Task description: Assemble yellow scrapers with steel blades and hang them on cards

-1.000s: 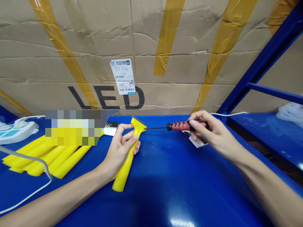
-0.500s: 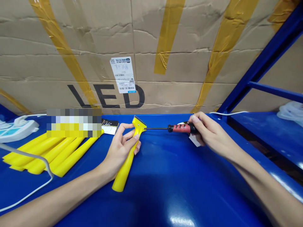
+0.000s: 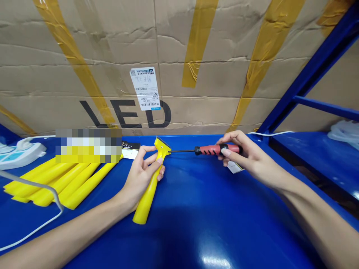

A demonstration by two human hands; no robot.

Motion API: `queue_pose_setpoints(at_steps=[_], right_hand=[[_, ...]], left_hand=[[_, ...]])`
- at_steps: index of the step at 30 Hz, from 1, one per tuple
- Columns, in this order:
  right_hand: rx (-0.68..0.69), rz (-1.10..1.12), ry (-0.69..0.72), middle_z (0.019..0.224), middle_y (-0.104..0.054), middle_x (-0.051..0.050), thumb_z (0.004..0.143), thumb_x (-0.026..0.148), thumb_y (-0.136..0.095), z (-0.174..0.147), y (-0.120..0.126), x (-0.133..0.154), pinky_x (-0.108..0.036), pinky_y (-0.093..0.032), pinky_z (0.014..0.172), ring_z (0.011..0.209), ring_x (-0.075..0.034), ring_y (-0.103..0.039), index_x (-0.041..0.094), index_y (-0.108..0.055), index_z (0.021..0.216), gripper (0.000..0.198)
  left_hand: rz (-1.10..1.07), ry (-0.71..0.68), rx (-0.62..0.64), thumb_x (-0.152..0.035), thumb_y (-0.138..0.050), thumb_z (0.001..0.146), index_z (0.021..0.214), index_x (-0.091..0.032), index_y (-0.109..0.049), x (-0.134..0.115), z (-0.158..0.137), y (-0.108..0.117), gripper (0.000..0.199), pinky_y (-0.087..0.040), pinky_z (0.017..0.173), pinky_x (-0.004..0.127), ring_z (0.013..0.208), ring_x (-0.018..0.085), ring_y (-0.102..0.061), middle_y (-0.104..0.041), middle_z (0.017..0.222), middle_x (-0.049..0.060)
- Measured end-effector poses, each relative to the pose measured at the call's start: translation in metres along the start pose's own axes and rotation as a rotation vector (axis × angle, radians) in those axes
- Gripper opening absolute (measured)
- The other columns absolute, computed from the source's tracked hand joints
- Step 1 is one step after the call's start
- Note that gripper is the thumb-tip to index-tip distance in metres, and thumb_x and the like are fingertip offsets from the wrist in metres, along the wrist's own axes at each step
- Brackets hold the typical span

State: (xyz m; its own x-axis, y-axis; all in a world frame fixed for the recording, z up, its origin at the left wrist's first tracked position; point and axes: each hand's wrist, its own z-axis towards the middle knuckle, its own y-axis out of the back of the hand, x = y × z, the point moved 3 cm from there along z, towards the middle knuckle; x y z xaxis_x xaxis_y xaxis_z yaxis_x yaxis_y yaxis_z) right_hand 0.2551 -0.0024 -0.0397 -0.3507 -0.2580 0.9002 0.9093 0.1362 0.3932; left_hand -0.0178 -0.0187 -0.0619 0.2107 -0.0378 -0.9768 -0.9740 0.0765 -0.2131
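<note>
In the head view, my left hand [image 3: 146,168] is closed around the neck of a yellow scraper [image 3: 148,198]. Its flat head with a thin dark blade edge points up and away from me, and a small screw shows on its face. My right hand [image 3: 238,151] grips a screwdriver [image 3: 209,150] by its red and black handle, held level. The shaft points left, and its tip meets the right side of the scraper head, just below the blade. Partly hidden beneath my right hand lies a small white card [image 3: 235,167].
More yellow scrapers [image 3: 75,183] lie piled at left, their heads blurred out, beside a black-and-white card [image 3: 131,150]. A white power strip [image 3: 25,155] and grey cable [image 3: 57,198] are further left. A large cardboard box [image 3: 174,48] stands behind; a blue frame [image 3: 291,86] rises at right.
My right hand has shifted its hold along the screwdriver handle, with the thumb now lying on its side. Scraper and screwdriver have moved slightly left; the tip still meets the scraper head.
</note>
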Motion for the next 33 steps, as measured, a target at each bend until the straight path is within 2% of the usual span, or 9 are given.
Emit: queue_pose_setpoints(at_steps=[4,10,14,16,21,25,27,30,33], right_hand=[[-0.203,-0.187,-0.012,0.062,-0.049,0.004,0.099,0.061,-0.045,-0.0007,0.0044,0.0021,-0.025,-0.034,0.047,0.050,-0.011,-0.042,0.024,-0.050,0.089,0.038],[0.041,0.011,-0.002,0.075,-0.062,0.001,0.090,0.056,-0.064,-0.0021,-0.0007,0.0053,-0.027,-0.044,0.055,0.063,-0.016,-0.058,0.027,-0.048,0.114,0.041],[-0.126,-0.074,-0.021,0.061,-0.051,0.005,0.097,0.060,-0.051,-0.0006,0.0010,0.0011,-0.024,-0.032,0.044,0.045,-0.010,-0.041,0.025,-0.050,0.096,0.034],[-0.167,-0.083,-0.060,0.061,-0.053,0.004,0.097,0.063,-0.048,-0.0002,0.0020,-0.0014,-0.024,-0.034,0.044,0.045,-0.010,-0.043,0.025,-0.049,0.095,0.037],[0.017,0.102,-0.012,0.074,-0.061,0.001,0.089,0.053,-0.067,-0.0005,-0.0015,0.0024,-0.026,-0.043,0.052,0.063,-0.016,-0.058,0.027,-0.049,0.111,0.039],[-0.139,-0.049,-0.048,0.053,-0.045,0.007,0.096,0.060,-0.051,-0.0001,0.0008,-0.0001,-0.024,-0.031,0.042,0.042,-0.010,-0.038,0.025,-0.049,0.096,0.035],[-0.163,-0.086,-0.074,0.056,-0.050,0.005,0.097,0.063,-0.048,0.0000,0.0015,-0.0016,-0.024,-0.035,0.043,0.044,-0.011,-0.044,0.025,-0.049,0.097,0.038],[-0.033,0.009,-0.027,0.081,-0.066,-0.001,0.092,0.060,-0.059,0.0002,-0.0009,0.0004,-0.026,-0.046,0.054,0.064,-0.016,-0.062,0.026,-0.050,0.111,0.040],[-0.022,0.023,0.000,0.072,-0.062,0.001,0.092,0.057,-0.061,0.0005,-0.0020,0.0011,-0.024,-0.040,0.048,0.057,-0.014,-0.057,0.026,-0.050,0.107,0.036]], left_hand=[[0.000,-0.002,0.033,-0.027,-0.074,0.082,0.104,-0.025,-0.042,0.0013,-0.0011,-0.0031,0.039,-0.041,0.053,0.020,0.054,0.009,-0.052,-0.062,0.067,-0.006],[-0.007,-0.003,-0.007,-0.026,-0.074,0.082,0.105,-0.025,-0.042,0.0013,0.0000,-0.0016,0.040,-0.040,0.054,0.021,0.053,0.008,-0.051,-0.062,0.068,-0.006],[0.003,0.001,0.021,-0.027,-0.074,0.083,0.104,-0.025,-0.042,0.0023,-0.0005,-0.0025,0.038,-0.040,0.054,0.021,0.053,0.008,-0.051,-0.061,0.065,-0.007],[0.004,-0.002,0.027,-0.027,-0.074,0.083,0.104,-0.025,-0.042,0.0022,-0.0007,-0.0028,0.038,-0.040,0.054,0.020,0.054,0.008,-0.051,-0.061,0.067,-0.006],[-0.011,0.006,-0.005,-0.026,-0.074,0.082,0.104,-0.025,-0.042,0.0015,0.0001,-0.0014,0.039,-0.040,0.054,0.020,0.053,0.008,-0.051,-0.061,0.065,-0.007],[-0.008,0.003,0.013,-0.027,-0.074,0.082,0.104,-0.025,-0.042,0.0022,-0.0010,-0.0023,0.039,-0.041,0.053,0.021,0.054,0.009,-0.052,-0.061,0.066,-0.006],[-0.009,0.002,0.014,-0.027,-0.075,0.081,0.104,-0.025,-0.042,0.0025,-0.0014,-0.0021,0.040,-0.041,0.053,0.020,0.054,0.009,-0.052,-0.062,0.068,-0.006],[-0.007,0.003,-0.004,-0.027,-0.074,0.082,0.104,-0.025,-0.042,0.0023,-0.0010,-0.0005,0.039,-0.041,0.054,0.020,0.053,0.008,-0.051,-0.060,0.065,-0.007],[-0.012,0.007,-0.006,-0.027,-0.074,0.082,0.105,-0.025,-0.042,0.0024,-0.0010,-0.0004,0.039,-0.041,0.054,0.020,0.053,0.008,-0.051,-0.061,0.066,-0.007]])
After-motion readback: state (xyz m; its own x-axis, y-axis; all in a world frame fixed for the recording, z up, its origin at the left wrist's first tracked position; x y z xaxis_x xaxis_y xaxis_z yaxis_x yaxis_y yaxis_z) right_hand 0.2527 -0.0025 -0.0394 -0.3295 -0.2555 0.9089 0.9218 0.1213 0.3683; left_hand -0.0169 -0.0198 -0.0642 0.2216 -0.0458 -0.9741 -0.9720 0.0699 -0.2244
